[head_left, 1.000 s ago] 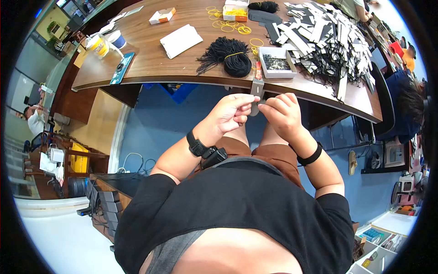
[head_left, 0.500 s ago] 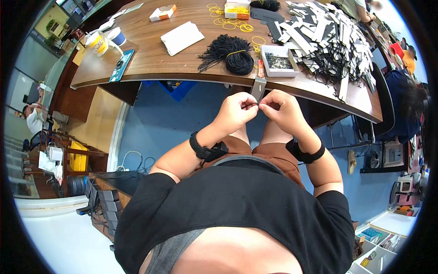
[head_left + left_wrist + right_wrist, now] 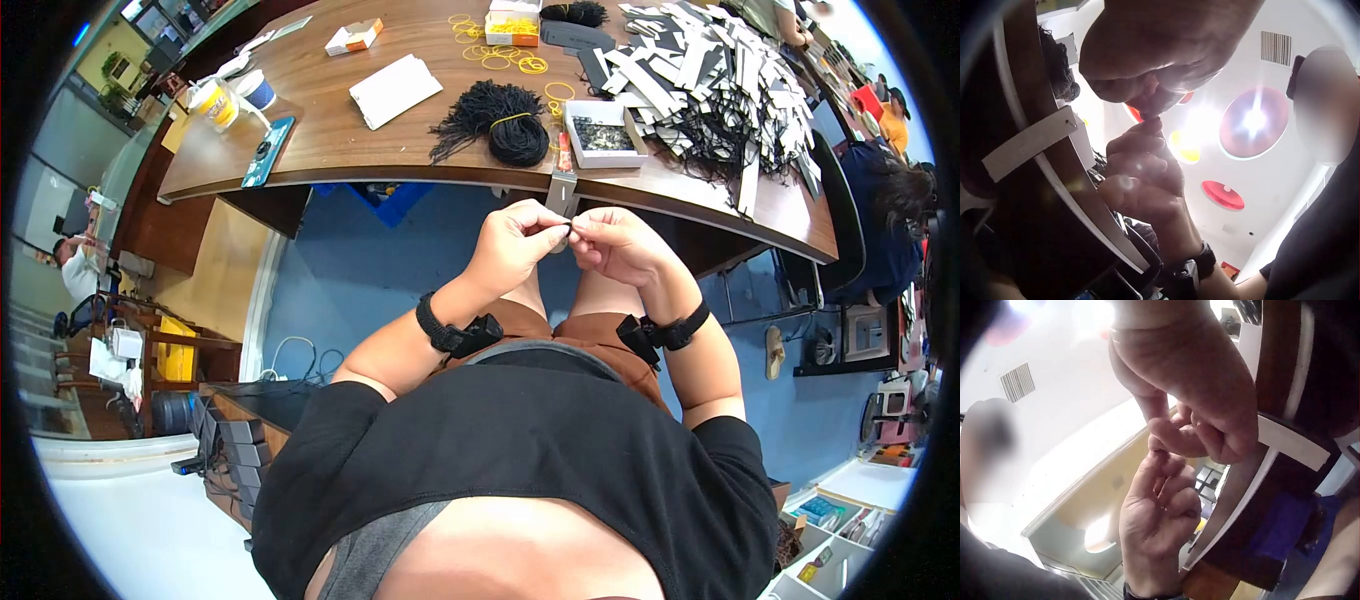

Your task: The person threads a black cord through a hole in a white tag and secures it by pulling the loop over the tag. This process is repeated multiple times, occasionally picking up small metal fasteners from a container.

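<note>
In the head view, my left hand (image 3: pixel 515 252) and right hand (image 3: pixel 622 250) meet in front of the table edge, fingertip to fingertip. Between thumb and forefinger each pinches a thin dark cord-like piece (image 3: pixel 569 231), mostly covered by the fingers. The left wrist view has my left hand above and the right below, their tips joined. The right hand's other fingers are loosely bent. Just beyond them a flat grey-white strip (image 3: pixel 562 188) juts out over the table edge; a small hole shows near its end in the left wrist view.
On the wooden table (image 3: pixel 330 130) lie a bundle of black cords (image 3: pixel 515 135), an open white box (image 3: pixel 605 135) of small dark parts, and a heap of black and white tags (image 3: pixel 700 90). Yellow rubber bands (image 3: pixel 515 60), a white stack (image 3: pixel 395 90) and a phone (image 3: pixel 268 150) lie farther off.
The hands, slightly apart at first, came together at the fingertips. The right hand has since turned, its lower fingers loosening and more palm showing. The things on the table stay put.
</note>
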Demonstrator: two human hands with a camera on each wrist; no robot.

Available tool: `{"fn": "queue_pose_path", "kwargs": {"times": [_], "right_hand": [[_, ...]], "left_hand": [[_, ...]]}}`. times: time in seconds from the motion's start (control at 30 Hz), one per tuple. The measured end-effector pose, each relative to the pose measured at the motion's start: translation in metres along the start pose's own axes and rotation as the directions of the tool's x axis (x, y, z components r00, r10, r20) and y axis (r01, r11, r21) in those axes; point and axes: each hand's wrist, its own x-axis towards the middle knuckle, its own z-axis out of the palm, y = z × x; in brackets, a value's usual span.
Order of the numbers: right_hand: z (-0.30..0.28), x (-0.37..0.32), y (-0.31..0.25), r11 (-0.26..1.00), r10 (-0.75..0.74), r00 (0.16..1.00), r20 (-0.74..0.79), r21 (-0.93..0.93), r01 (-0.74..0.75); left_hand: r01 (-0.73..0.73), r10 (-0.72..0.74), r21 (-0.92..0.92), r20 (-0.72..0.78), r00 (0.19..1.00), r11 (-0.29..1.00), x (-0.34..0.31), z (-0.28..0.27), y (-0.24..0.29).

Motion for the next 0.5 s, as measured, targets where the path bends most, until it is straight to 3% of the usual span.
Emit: {"fn": "queue_pose_path", "kwargs": {"times": [0.17, 0.37, 0.47, 0.5], "right_hand": [[-0.01, 0.003, 0.005, 1.0, 0.018, 0.998, 0.066, 0.0, -0.018], [-0.014, 0.011, 0.018, 0.989, 0.017, 0.987, 0.161, 0.139, -0.04], [-0.002, 0.011, 0.023, 0.975, -0.049, 0.988, 0.148, 0.22, 0.015], [0.005, 0.008, 0.024, 0.971, -0.094, 0.995, 0.026, 0.225, 0.086]], "left_hand": [[0.065, -0.067, -0.159, -0.012, 0.998, 0.985, 0.002, 0.004, -0.003], [0.12, -0.138, -0.27, -0.049, 0.989, 0.955, 0.002, 0.008, -0.001], [0.17, -0.2, -0.359, -0.047, 0.979, 0.918, 0.001, 0.011, -0.001], [0.162, -0.195, -0.346, -0.061, 0.979, 0.924, 0.001, 0.011, -0.002]]}}
